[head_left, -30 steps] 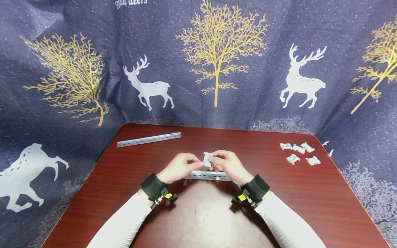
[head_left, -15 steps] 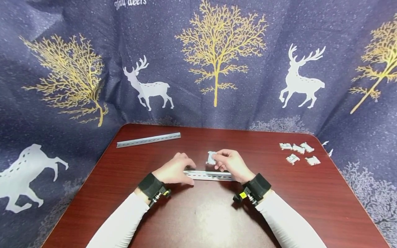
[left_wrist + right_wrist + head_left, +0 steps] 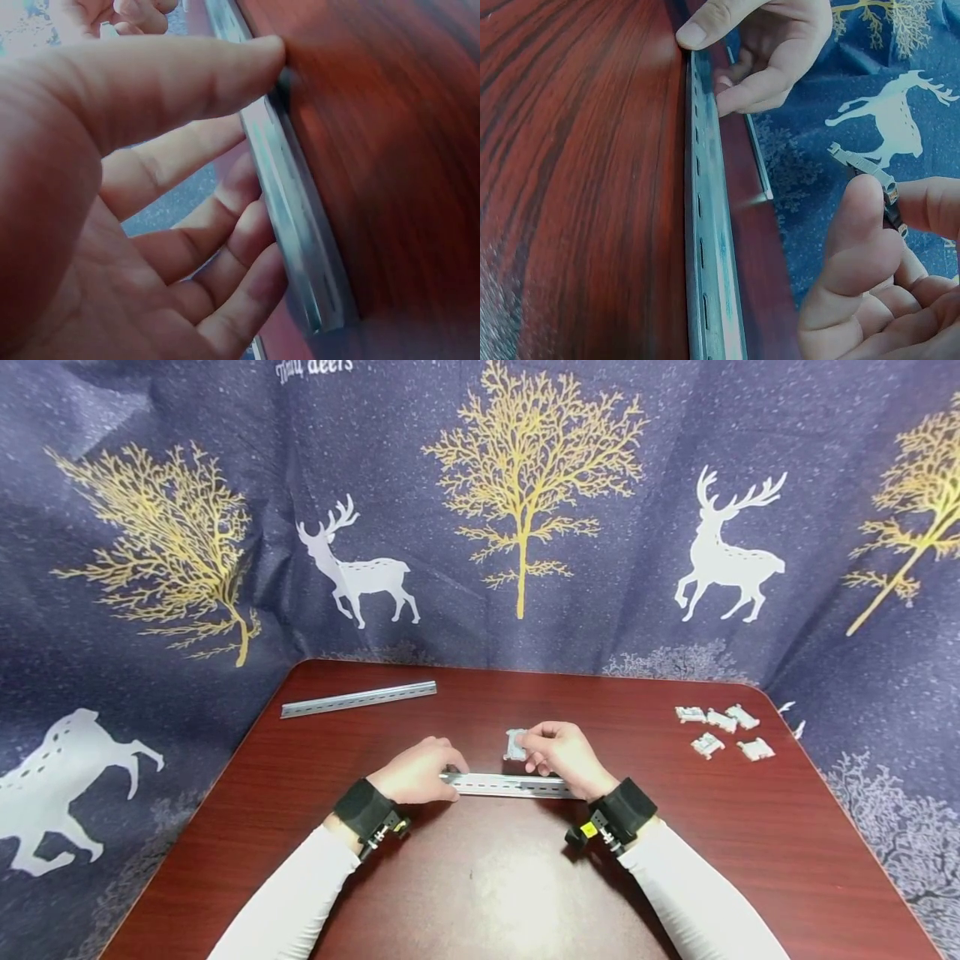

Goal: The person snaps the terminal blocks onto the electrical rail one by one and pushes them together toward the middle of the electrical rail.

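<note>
Nearest, the white sleeves (image 3: 292,893) and black wrist straps (image 3: 365,812) come in over the desk (image 3: 480,893). Mid-desk, the slotted metal rail (image 3: 510,785) runs approx. parallel to the far edge. L hand (image 3: 420,770) pinches its left end, thumb on the near side, fingers on the far side; can't tell if that end is lifted. R hand (image 3: 564,758) pinches a small pale module (image 3: 514,745) btwn thumb and index finger, up off the desk, apart from the rail, just past its far side in the head view. Risks, prob.: module is thin & only the fingertips hold it, so it could twist or drop; if brought to the rail tilted, its edge could miss the lip. Pressing w/ only one end of the rail held could swing or tip the other. Farther, R side: five similar modules (image 3: 722,720) lie loose nr the far-right corner, a few touching or nearly. Second rail (image 3: 360,699) sits askew nr the far-left corner; deer-print cloth (image 3: 465,639) hangs behind.
</note>
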`<state>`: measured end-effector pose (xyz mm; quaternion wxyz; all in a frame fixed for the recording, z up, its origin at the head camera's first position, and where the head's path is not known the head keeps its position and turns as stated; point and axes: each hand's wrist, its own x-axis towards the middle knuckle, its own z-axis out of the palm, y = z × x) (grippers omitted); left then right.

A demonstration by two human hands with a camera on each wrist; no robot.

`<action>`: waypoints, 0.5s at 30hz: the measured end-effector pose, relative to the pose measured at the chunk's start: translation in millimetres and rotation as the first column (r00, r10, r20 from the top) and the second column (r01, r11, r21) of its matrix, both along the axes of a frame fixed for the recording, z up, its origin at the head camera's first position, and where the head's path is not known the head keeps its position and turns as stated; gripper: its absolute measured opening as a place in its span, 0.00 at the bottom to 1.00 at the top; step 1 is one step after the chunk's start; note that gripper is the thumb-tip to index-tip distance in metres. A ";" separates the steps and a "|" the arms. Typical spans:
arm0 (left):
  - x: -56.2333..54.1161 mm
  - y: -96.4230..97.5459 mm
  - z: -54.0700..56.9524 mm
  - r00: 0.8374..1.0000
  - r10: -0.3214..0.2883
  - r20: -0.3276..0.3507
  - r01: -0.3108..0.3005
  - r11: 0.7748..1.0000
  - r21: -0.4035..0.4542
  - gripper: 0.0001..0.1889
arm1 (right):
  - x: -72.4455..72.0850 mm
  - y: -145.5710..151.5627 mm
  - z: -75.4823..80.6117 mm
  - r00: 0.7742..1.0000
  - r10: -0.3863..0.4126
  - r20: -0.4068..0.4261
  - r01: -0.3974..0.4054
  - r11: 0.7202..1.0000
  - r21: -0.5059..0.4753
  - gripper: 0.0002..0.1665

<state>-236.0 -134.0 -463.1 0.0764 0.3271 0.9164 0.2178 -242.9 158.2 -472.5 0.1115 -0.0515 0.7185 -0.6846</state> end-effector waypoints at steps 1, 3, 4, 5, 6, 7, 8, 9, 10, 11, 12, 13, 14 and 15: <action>0.1 0.6 -0.4 1.000 -0.003 -0.007 0.003 1.000 0.006 0.15 | 0.0 0.2 -0.2 1.000 -0.004 -0.003 0.004 1.000 0.013 0.12; 0.8 2.0 -0.9 1.000 -0.007 -0.023 0.008 1.000 0.023 0.15 | 0.1 0.5 -0.2 1.000 -0.011 -0.011 0.011 0.999 0.038 0.11; 0.9 2.7 -1.6 0.999 -0.013 -0.031 0.014 0.999 0.034 0.15 | 0.0 0.6 -0.1 1.000 -0.013 -0.017 0.014 0.999 0.052 0.11; 1.0 3.4 -2.8 0.999 -0.021 -0.043 0.022 0.999 0.044 0.15 | -0.1 0.9 -0.1 1.000 -0.016 -0.023 0.017 0.997 0.069 0.11; -4.2 1.6 -12.5 0.997 -0.045 -0.070 0.050 0.997 0.061 0.15 | 0.0 1.0 0.0 0.999 -0.018 -0.029 0.021 0.996 0.088 0.11; -4.3 2.4 -13.8 0.995 -0.051 -0.082 0.057 0.996 0.068 0.15 | -0.2 1.1 0.2 0.999 -0.021 -0.035 0.024 0.994 0.104 0.11; -4.1 3.2 -14.7 0.995 -0.053 -0.090 0.060 0.996 0.071 0.16 | -0.2 1.0 0.3 0.999 -0.022 -0.041 0.026 0.992 0.121 0.11; -4.2 4.1 -16.0 0.994 -0.056 -0.099 0.063 0.995 0.076 0.16 | -0.1 1.0 0.3 0.999 -0.022 -0.046 0.028 0.990 0.137 0.11; -4.3 5.1 -17.1 0.993 -0.055 -0.100 0.063 0.995 0.076 0.16 | 0.0 0.7 0.2 0.998 -0.023 -0.051 0.030 0.988 0.152 0.10; -4.5 6.1 -18.3 0.994 -0.053 -0.100 0.061 0.995 0.075 0.15 | 0.0 0.5 -0.1 0.998 -0.025 -0.058 0.034 0.985 0.168 0.10; -4.6 7.2 -19.2 0.994 -0.050 -0.095 0.057 0.996 0.074 0.15 | 0.3 0.0 -0.3 0.997 -0.026 -0.068 0.038 0.982 0.186 0.10; 0.3 11.0 -11.6 0.997 -0.029 -0.074 0.034 0.997 0.064 0.15 | 0.7 -0.5 -0.6 0.997 -0.028 -0.079 0.043 0.978 0.203 0.10; 0.1 12.1 -12.2 0.997 -0.026 -0.069 0.031 0.998 0.061 0.14 | 1.3 -1.3 -0.9 0.995 -0.029 -0.093 0.049 0.973 0.223 0.09; -0.1 13.4 -13.1 0.998 -0.024 -0.063 0.028 0.998 0.060 0.14 | 1.7 -1.9 -1.6 0.994 -0.031 -0.109 0.057 0.967 0.247 0.09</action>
